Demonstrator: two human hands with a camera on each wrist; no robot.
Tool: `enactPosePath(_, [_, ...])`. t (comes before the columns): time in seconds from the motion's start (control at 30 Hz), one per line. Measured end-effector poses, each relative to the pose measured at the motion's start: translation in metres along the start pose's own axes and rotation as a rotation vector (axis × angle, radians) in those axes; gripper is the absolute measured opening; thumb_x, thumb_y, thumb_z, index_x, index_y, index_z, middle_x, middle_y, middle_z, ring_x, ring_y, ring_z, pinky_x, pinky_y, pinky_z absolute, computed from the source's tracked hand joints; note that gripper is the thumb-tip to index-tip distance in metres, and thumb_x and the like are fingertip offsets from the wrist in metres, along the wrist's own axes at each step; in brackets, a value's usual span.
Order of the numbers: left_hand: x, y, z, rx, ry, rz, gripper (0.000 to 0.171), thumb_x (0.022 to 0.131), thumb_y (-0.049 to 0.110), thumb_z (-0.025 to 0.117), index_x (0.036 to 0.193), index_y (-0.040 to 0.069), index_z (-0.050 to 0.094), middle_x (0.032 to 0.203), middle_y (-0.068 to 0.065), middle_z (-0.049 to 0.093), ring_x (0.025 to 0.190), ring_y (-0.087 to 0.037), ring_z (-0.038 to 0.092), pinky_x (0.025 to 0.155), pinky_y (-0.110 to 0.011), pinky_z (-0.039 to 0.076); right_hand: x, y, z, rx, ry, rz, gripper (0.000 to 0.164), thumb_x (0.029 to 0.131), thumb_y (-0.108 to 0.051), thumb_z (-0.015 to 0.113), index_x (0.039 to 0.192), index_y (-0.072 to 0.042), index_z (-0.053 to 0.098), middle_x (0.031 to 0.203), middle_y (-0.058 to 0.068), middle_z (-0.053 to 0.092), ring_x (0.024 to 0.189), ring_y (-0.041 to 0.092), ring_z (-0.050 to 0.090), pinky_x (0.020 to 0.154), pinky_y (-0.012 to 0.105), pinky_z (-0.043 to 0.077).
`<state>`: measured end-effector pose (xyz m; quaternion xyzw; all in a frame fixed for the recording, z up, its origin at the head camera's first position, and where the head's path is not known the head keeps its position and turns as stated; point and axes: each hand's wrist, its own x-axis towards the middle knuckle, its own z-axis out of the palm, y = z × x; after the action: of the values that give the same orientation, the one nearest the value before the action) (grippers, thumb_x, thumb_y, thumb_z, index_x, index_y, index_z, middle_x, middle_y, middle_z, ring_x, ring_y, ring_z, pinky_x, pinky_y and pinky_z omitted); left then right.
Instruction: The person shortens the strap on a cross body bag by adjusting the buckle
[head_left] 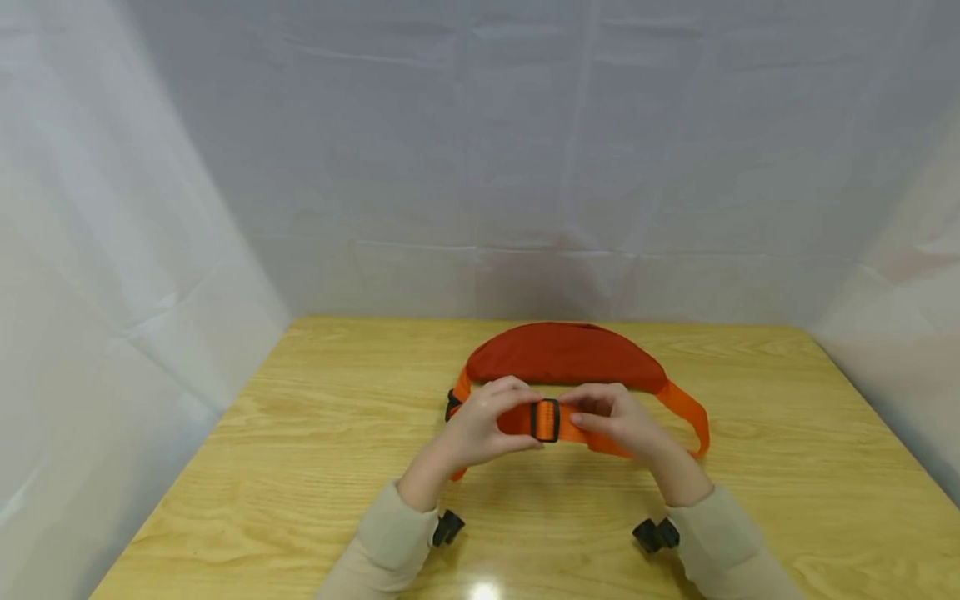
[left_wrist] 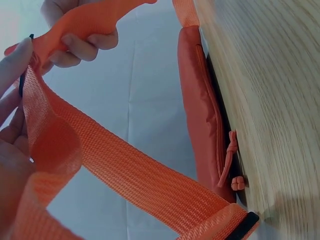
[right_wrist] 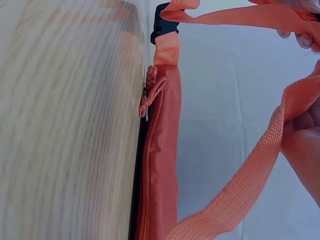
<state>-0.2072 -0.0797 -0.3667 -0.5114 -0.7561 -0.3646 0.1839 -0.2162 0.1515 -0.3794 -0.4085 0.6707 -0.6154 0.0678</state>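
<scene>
A red waist bag (head_left: 562, 354) with an orange webbing strap (head_left: 682, 408) lies toward the back of the table. My left hand (head_left: 483, 421) pinches the black strap slider (head_left: 545, 420) at its left side, thumb below and fingers above. Just right of the slider, my right hand (head_left: 615, 417) pinches the strap between thumb and fingers; in the right wrist view the webbing (right_wrist: 250, 180) runs down from this hand. A loop of strap (left_wrist: 55, 145) hangs by the left hand. The black side-release buckle (right_wrist: 165, 24) joins the strap at the bag's left end.
The wooden table (head_left: 337, 400) extends around the bag. White sheeting (head_left: 465, 167) rises behind and at both sides. Black wrist-camera mounts (head_left: 447, 528) sit at both cuffs. The bag's zipper pull (left_wrist: 229, 157) dangles by the tabletop.
</scene>
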Motion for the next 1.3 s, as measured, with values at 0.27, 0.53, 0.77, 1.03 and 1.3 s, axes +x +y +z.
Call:
enactPosePath(0.27, [0.001,0.001,0.001,0.010,0.008,-0.008,0.044,0.065,0.010,0.078,0.104,0.001,0.060,0.097,-0.006,0.055,0.088,-0.014,0.053,0.076,-0.019,0.043,0.005,-0.001,0.003,-0.007,0.027,0.030,0.020,0.086,0.001,0.054,0.104,0.010,0.057,0.092,0.005,0.062,0.073,0.022,0.057,0.062,0.031,0.049])
enactPosePath(0.53, [0.001,0.001,0.002,0.059,0.020,-0.027,0.043,0.065,0.013,0.079,0.103,0.003,0.061,0.096,-0.003,0.056,0.087,-0.014,0.051,0.078,-0.024,0.042,0.006,0.001,0.007,0.023,0.093,0.065,0.015,0.084,-0.001,0.058,0.098,-0.002,0.063,0.091,0.003,0.063,0.075,0.017,0.059,0.064,0.030,0.050])
enactPosePath(0.77, [0.000,0.001,0.002,0.075,-0.015,0.012,0.044,0.066,0.013,0.079,0.103,0.001,0.060,0.097,-0.007,0.058,0.089,-0.015,0.053,0.080,-0.021,0.042,0.000,0.004,-0.001,-0.009,-0.041,-0.026,0.027,0.084,0.003,0.055,0.106,-0.011,0.063,0.108,-0.002,0.059,0.098,0.017,0.055,0.080,0.033,0.046])
enactPosePath(1.03, [0.000,-0.001,0.001,0.135,-0.013,-0.009,0.046,0.064,0.018,0.080,0.103,0.004,0.060,0.096,-0.003,0.062,0.085,-0.012,0.054,0.077,-0.027,0.038,-0.004,0.006,-0.006,-0.047,-0.114,0.008,0.034,0.086,0.002,0.054,0.118,-0.010,0.057,0.116,-0.003,0.056,0.105,0.016,0.051,0.084,0.033,0.043])
enactPosePath(1.3, [0.000,0.000,0.001,0.076,-0.023,-0.068,0.046,0.065,0.015,0.079,0.104,0.004,0.059,0.095,-0.003,0.060,0.084,-0.011,0.052,0.077,-0.030,0.037,-0.003,0.008,-0.008,0.000,-0.092,-0.035,0.035,0.087,0.005,0.050,0.116,-0.011,0.059,0.111,-0.002,0.059,0.093,0.015,0.056,0.074,0.030,0.048])
